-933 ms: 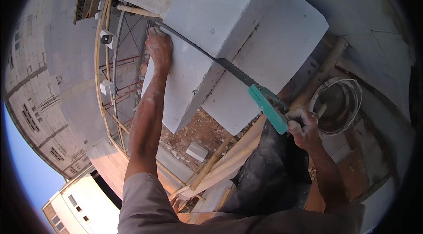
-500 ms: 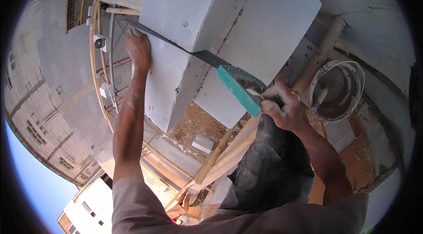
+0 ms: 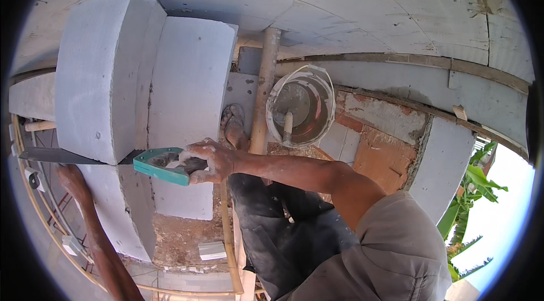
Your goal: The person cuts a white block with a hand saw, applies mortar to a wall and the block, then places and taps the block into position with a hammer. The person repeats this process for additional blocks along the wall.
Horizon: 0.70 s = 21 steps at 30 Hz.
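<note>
My right hand (image 3: 214, 160) is closed around the teal handle of a handsaw (image 3: 161, 166). The blade runs leftward in the narrow gap between two pale grey concrete blocks, and its tip sticks out past their left side. One block, the upper in the picture (image 3: 88, 74), looks thick; the other, lower block (image 3: 107, 210) has chipped edges. My left hand (image 3: 73, 181) grips the lower block at its left end, just below the blade, with its fingers partly hidden. Another pale slab (image 3: 190, 74) lies to the right of the cut, under the saw handle.
A mortar-stained bucket (image 3: 327, 122) with a raised wire handle stands to the right, a stick-like handle inside. Beside it runs a round pole (image 3: 265, 91). My foot (image 3: 233, 125) is near the slab. A small pale block piece (image 3: 212, 250) lies below; bamboo rails (image 3: 51, 210) line the left.
The view has swung right, bringing the bucket and wall nearer the middle. The saw has slid forward along the cut, its handle now closer to the blocks. Both hands keep their grip.
</note>
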Each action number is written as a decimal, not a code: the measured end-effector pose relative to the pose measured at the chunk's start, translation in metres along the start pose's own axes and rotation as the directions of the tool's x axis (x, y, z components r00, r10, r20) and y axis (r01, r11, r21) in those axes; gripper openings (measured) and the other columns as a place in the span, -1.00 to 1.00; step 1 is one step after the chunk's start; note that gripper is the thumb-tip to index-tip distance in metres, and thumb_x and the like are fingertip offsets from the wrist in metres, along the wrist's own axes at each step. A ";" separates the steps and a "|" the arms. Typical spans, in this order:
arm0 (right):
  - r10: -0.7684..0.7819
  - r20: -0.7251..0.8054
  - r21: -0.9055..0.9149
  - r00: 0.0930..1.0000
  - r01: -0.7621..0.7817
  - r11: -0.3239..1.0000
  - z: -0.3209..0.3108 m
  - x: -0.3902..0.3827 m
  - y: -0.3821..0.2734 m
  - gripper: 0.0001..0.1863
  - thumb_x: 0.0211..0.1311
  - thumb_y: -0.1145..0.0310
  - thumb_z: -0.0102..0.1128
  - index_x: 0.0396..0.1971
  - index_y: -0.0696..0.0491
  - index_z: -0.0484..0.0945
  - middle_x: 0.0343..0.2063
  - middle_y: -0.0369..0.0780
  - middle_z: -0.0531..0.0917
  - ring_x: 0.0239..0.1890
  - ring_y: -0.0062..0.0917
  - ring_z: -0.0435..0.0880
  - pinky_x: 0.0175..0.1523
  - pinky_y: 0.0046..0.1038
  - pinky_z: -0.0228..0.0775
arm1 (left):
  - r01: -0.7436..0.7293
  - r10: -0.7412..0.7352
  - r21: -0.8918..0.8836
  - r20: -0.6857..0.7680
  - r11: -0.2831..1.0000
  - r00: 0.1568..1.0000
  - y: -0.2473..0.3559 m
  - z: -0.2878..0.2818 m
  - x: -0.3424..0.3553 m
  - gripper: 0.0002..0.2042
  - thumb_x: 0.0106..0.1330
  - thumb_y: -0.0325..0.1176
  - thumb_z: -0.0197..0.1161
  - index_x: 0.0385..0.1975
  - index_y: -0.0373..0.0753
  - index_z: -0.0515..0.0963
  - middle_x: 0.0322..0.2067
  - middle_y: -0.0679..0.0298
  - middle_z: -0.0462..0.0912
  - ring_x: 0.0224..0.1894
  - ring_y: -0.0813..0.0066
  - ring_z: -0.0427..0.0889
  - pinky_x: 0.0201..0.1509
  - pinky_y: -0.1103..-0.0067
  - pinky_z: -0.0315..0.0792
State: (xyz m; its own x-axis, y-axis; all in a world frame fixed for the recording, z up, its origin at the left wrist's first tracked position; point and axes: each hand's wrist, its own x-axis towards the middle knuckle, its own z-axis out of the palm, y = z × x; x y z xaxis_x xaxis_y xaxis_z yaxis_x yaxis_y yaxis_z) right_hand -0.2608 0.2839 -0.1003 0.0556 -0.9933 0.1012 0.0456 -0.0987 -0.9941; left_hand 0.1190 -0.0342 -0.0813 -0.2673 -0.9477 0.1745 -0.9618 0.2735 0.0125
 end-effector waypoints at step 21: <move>0.357 -0.067 -0.536 0.932 -0.335 0.775 0.055 0.121 -0.230 -0.53 0.36 0.12 0.08 0.01 0.24 0.47 -0.39 0.14 0.63 -0.47 -0.03 0.68 -0.34 -0.16 0.53 | 0.126 -0.130 0.107 0.033 0.986 0.991 0.072 -0.024 -0.004 -0.75 0.25 -0.29 0.13 -0.31 -0.40 0.53 -0.41 -0.11 0.62 -0.32 -0.13 0.64 -0.22 0.13 0.49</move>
State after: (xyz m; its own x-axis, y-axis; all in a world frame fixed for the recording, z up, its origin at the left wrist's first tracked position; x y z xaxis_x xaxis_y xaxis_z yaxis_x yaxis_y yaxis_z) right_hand -0.2094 0.1898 0.1423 0.0013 -0.9647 -0.2634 -0.5180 0.2247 -0.8254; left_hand 0.0521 -0.0067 -0.0571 -0.1418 -0.9801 0.1390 -0.9885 0.1329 -0.0714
